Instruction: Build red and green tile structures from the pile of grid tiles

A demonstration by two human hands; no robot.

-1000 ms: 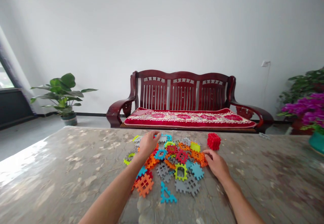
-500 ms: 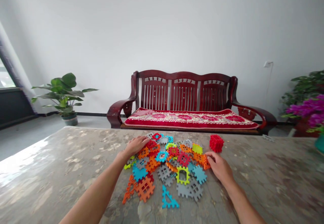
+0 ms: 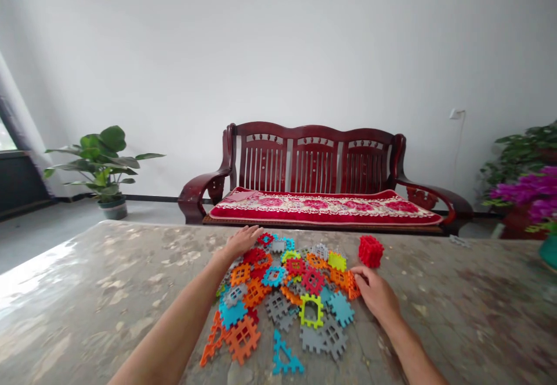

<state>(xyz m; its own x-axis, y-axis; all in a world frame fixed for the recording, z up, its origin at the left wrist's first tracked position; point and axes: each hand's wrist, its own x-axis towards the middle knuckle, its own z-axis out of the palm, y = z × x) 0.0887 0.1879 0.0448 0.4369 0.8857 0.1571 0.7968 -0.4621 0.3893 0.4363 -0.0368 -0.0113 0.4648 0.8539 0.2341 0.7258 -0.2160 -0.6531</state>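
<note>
A heap of flat, toothed plastic tiles (image 3: 287,292) in orange, red, blue, grey and lime lies on the marbled table (image 3: 108,292). My left hand (image 3: 240,242) rests at the heap's far left edge with its fingers stretched out flat, touching a red tile (image 3: 265,238). My right hand (image 3: 375,292) sits at the heap's right side, fingers curled against an orange tile (image 3: 350,283). A red cube (image 3: 371,250) built from such tiles stands just beyond my right hand, apart from it.
A dark wooden bench (image 3: 317,182) with a red floral cushion stands behind the table. A potted green plant (image 3: 102,167) is on the floor at left. Purple flowers (image 3: 528,191) and a teal pot (image 3: 549,250) sit at the table's right edge.
My left hand has swept from the top of the heap out to its left edge and then forward, with its fingers flattening. Tiles on the left have spread. My right hand has barely moved.
</note>
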